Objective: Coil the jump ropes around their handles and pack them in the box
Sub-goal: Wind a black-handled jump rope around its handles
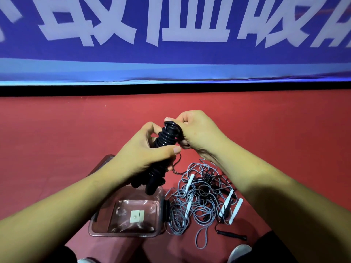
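Note:
A black jump rope (pixel 165 137) is wound in coils around its two black handles, whose lower ends (pixel 150 184) hang over the box. My left hand (pixel 146 150) grips the middle of this bundle. At the bundle's top end my right hand (pixel 193 130) pinches the rope. A thin black strand trails from the bundle down to the pile. The clear plastic box (pixel 161 204) stands on the red floor below my hands, with only a white label on its bottom. To its right lies a tangled pile of grey ropes (pixel 201 198) with white handles (pixel 226 204).
A loose black handle (pixel 232 234) lies on the floor at the pile's near edge. A blue banner with white characters (pixel 174 35) hangs along the back. A shoe (pixel 240 251) shows at the bottom right. Red floor stretches left and right.

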`<state>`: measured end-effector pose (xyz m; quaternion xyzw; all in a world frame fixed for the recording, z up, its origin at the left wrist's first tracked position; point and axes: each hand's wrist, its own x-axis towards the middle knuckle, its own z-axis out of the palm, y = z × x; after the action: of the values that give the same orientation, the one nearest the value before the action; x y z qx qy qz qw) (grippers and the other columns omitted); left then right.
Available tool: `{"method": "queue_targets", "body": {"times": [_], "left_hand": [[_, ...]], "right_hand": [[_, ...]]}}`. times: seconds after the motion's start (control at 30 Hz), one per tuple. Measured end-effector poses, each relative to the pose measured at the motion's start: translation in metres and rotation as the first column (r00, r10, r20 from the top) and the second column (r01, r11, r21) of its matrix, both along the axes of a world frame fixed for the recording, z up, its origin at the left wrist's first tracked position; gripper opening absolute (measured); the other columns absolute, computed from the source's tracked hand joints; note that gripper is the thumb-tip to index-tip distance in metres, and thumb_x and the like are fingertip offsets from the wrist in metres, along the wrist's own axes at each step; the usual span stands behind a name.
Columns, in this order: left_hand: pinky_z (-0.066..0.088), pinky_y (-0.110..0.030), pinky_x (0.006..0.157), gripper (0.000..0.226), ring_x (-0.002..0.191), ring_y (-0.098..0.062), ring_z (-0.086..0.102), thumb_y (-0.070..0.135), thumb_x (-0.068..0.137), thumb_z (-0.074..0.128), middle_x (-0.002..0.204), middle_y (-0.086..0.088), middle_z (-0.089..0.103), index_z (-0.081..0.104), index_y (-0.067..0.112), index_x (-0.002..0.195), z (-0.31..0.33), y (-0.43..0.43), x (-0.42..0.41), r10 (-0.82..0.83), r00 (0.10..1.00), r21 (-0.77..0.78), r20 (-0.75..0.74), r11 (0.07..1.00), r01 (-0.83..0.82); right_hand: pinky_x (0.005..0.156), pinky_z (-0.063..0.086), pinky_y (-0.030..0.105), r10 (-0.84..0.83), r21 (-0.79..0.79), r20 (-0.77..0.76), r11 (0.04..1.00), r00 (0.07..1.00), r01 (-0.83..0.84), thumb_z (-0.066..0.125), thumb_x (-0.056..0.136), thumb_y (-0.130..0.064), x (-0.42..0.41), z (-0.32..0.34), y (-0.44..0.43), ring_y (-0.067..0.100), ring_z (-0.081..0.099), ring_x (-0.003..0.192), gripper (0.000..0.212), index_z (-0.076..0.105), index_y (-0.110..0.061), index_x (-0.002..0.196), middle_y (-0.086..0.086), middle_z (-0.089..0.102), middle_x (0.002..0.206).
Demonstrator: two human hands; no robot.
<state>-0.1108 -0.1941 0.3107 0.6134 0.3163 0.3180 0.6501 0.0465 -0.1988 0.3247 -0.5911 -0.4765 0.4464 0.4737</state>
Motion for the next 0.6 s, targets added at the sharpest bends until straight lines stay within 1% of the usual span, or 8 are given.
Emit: {"method": "queue_targets", "body": {"times": [0.1, 0.2, 0.27, 0.33, 0.37, 0.43, 0.53, 0.6], "left_hand": [[0.047, -0.028, 0.049, 0.032, 0.055, -0.023, 0.055, 0.013, 0.079, 0.079, 0.071, -0.021, 0.062, 0.053, 0.002, 0.095, 0.003, 0.005, -0.003, 0.051, 0.999, 0.073, -0.012, 0.996, -0.050], [0.040, -0.024, 0.047, 0.016, 0.054, -0.021, 0.050, 0.017, 0.094, 0.061, 0.078, -0.026, 0.065, 0.065, 0.004, 0.101, 0.001, 0.008, -0.003, 0.110, 0.989, 0.161, -0.101, 0.983, -0.093], [0.040, -0.026, 0.048, 0.019, 0.057, -0.024, 0.055, 0.014, 0.100, 0.052, 0.082, -0.020, 0.068, 0.059, 0.017, 0.117, 0.001, 0.007, 0.000, 0.133, 0.987, 0.189, -0.090, 0.975, -0.114], [0.042, -0.030, 0.051, 0.036, 0.060, -0.025, 0.057, 0.010, 0.102, 0.043, 0.083, -0.017, 0.066, 0.051, 0.035, 0.127, 0.002, 0.005, 0.002, 0.132, 0.989, 0.184, -0.068, 0.976, -0.118], [0.041, -0.033, 0.054, 0.040, 0.061, -0.026, 0.057, 0.008, 0.103, 0.040, 0.082, -0.016, 0.065, 0.052, 0.038, 0.126, 0.003, 0.004, 0.002, 0.115, 0.992, 0.174, -0.044, 0.979, -0.106], [0.040, -0.035, 0.057, 0.040, 0.064, -0.027, 0.056, 0.007, 0.102, 0.036, 0.082, -0.014, 0.064, 0.057, 0.036, 0.121, 0.006, 0.005, -0.001, 0.076, 0.997, 0.124, 0.033, 0.989, -0.080], [0.040, -0.038, 0.060, 0.031, 0.066, -0.031, 0.056, 0.016, 0.099, 0.043, 0.083, -0.017, 0.064, 0.056, 0.034, 0.119, 0.006, 0.011, -0.004, 0.028, 0.987, 0.025, 0.161, 0.999, -0.033], [0.037, -0.046, 0.066, 0.027, 0.064, -0.030, 0.056, 0.021, 0.096, 0.045, 0.084, -0.020, 0.062, 0.055, 0.034, 0.118, 0.005, 0.013, -0.005, -0.010, 0.969, -0.046, 0.248, 0.999, 0.022]], "right_hand": [[0.038, 0.028, 0.019, -0.112, -0.036, -0.036, 0.993, 0.993, 0.111, 0.066, 0.092, -0.018, -0.002, -0.004, -0.002, 0.013, 0.035, 0.034, 0.033, 0.050, -0.008, 0.066, 0.007, 0.042, 0.045], [0.036, 0.033, 0.019, -0.175, -0.075, -0.050, 0.982, 0.983, 0.171, 0.063, 0.094, -0.016, -0.003, -0.007, -0.004, 0.013, 0.042, 0.035, 0.032, 0.050, -0.009, 0.065, 0.002, 0.047, 0.043], [0.036, 0.034, 0.019, -0.187, -0.081, -0.009, 0.979, 0.982, 0.186, 0.063, 0.094, -0.017, -0.004, -0.008, -0.005, 0.012, 0.043, 0.036, 0.028, 0.050, -0.009, 0.070, 0.002, 0.050, 0.045], [0.036, 0.035, 0.019, -0.195, -0.070, 0.016, 0.978, 0.981, 0.195, 0.062, 0.093, -0.016, -0.006, -0.007, -0.004, 0.012, 0.044, 0.036, 0.025, 0.050, -0.009, 0.072, 0.002, 0.051, 0.046], [0.036, 0.035, 0.019, -0.194, -0.059, 0.018, 0.979, 0.981, 0.195, 0.062, 0.093, -0.016, -0.006, -0.006, -0.004, 0.013, 0.045, 0.036, 0.024, 0.051, -0.009, 0.073, 0.003, 0.052, 0.048], [0.036, 0.035, 0.019, -0.186, -0.033, -0.010, 0.982, 0.983, 0.185, 0.061, 0.093, -0.014, -0.005, -0.002, -0.005, 0.013, 0.045, 0.037, 0.021, 0.053, -0.008, 0.075, 0.004, 0.052, 0.050], [0.035, 0.032, 0.019, -0.136, 0.014, -0.162, 0.990, 0.977, 0.140, 0.062, 0.093, -0.011, -0.002, 0.007, -0.007, 0.013, 0.044, 0.037, 0.009, 0.059, -0.005, 0.087, 0.002, 0.052, 0.048], [0.035, 0.031, 0.019, -0.067, 0.035, -0.279, 0.996, 0.958, 0.080, 0.064, 0.093, -0.014, 0.001, 0.010, -0.009, 0.013, 0.045, 0.038, 0.011, 0.061, -0.003, 0.090, 0.002, 0.051, 0.049]]}}
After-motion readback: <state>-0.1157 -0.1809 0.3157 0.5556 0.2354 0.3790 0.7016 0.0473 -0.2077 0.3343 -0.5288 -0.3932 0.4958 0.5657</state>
